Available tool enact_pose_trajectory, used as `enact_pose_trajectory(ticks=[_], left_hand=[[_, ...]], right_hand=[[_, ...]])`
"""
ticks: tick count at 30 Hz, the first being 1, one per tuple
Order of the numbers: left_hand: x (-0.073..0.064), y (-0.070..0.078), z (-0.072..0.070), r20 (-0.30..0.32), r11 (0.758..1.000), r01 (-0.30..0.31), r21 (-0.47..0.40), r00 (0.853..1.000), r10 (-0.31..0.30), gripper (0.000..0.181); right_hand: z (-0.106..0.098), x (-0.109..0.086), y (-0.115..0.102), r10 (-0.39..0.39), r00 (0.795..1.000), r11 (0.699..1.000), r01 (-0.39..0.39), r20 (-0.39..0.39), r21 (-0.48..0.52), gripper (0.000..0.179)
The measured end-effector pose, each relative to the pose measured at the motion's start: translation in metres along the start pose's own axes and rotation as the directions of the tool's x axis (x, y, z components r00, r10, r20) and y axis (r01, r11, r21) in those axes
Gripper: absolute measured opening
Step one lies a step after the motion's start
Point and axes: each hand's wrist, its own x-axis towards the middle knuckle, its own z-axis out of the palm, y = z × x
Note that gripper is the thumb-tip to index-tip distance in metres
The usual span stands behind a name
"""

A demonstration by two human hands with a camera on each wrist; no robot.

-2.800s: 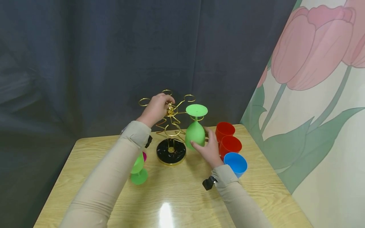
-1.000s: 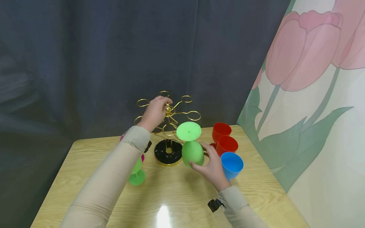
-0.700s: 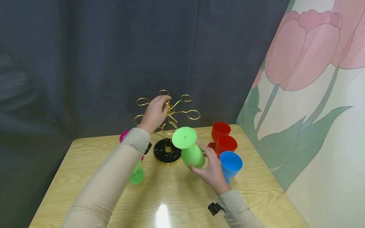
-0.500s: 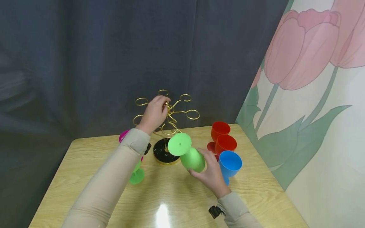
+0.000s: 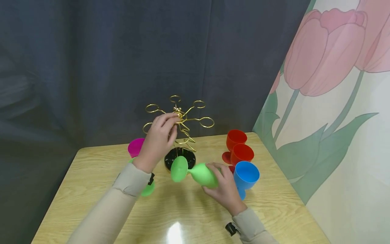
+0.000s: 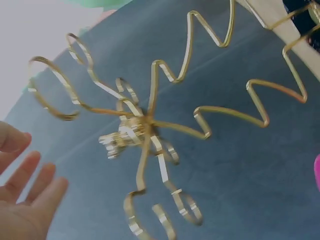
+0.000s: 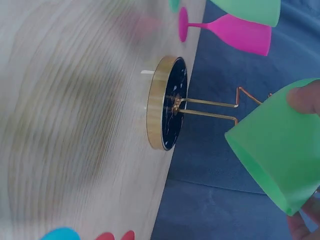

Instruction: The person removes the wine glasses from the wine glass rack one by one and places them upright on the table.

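My right hand [image 5: 225, 189] grips the bowl of a green plastic goblet [image 5: 204, 175], fingers over it and thumb beneath. The goblet lies tipped sideways in the air, its foot pointing left in front of the stand's black base [image 5: 189, 156]. In the right wrist view the goblet's mouth [image 7: 262, 175] faces down and away from the stand. My left hand [image 5: 158, 139] is beside the gold wire goblet stand [image 5: 177, 110]. The left wrist view shows its fingers [image 6: 42, 187] loosely spread, apart from the stand's top knob [image 6: 117, 137].
Two red goblets [image 5: 236, 138] and a blue goblet [image 5: 247, 174] stand upright on the right of the wooden table [image 5: 195, 210]. On the left are a magenta goblet [image 5: 135, 146] and another green goblet [image 5: 148, 189], partly hidden by my left arm. A dark curtain [image 5: 122, 67] hangs behind.
The green goblet, earlier upside down in a ring of the stand, has come out, moved nearer and tipped, its foot swinging left and down. My left hand has released the top knob and lowered.
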Motion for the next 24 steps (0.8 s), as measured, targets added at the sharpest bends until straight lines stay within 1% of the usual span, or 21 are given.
enact_pose_trajectory(ticks=[2, 4, 5, 7, 10, 14, 17, 20, 24], left_hand=[[-0.010, 0.008, -0.006, -0.043, 0.997, -0.081, 0.009, 0.996, 0.081, 0.020], [-0.019, 0.016, -0.011, -0.058, 0.989, -0.146, 0.017, 0.987, 0.147, 0.019], [-0.024, 0.020, -0.012, -0.054, 0.985, -0.173, 0.019, 0.983, 0.174, 0.019], [-0.034, 0.027, -0.012, -0.027, 0.977, -0.213, 0.024, 0.976, 0.214, 0.020], [-0.048, 0.037, -0.009, 0.050, 0.969, -0.244, 0.043, 0.969, 0.241, 0.023], [-0.064, 0.047, -0.001, 0.175, 0.966, -0.248, 0.069, 0.957, 0.233, 0.025], [-0.073, 0.052, 0.007, 0.258, 0.969, -0.234, 0.082, 0.944, 0.206, 0.026], [-0.080, 0.055, 0.015, 0.339, 0.972, -0.207, 0.110, 0.927, 0.159, 0.031], [-0.088, 0.063, 0.025, 0.431, 0.978, -0.147, 0.148, 0.900, 0.070, 0.048]], right_hand=[[0.001, -0.001, 0.002, -0.051, 0.999, 0.998, 0.051, -0.007, -0.044, 0.083], [0.002, -0.001, 0.004, -0.091, 0.996, 0.993, 0.090, -0.010, -0.078, 0.084], [0.002, -0.001, 0.004, -0.106, 0.994, 0.990, 0.104, -0.010, -0.091, 0.085], [0.002, -0.002, 0.006, -0.129, 0.992, 0.985, 0.127, -0.007, -0.114, 0.085], [0.003, -0.003, 0.007, -0.162, 0.987, 0.976, 0.160, -0.002, -0.146, 0.083], [0.002, -0.003, 0.006, -0.205, 0.979, 0.962, 0.202, 0.005, -0.185, 0.080], [0.001, -0.003, 0.004, -0.217, 0.976, 0.955, 0.215, 0.014, -0.206, 0.082], [0.000, -0.003, 0.003, -0.214, 0.977, 0.951, 0.214, 0.027, -0.223, 0.082], [0.000, -0.005, 0.002, -0.199, 0.979, 0.946, 0.206, 0.050, -0.250, 0.081]])
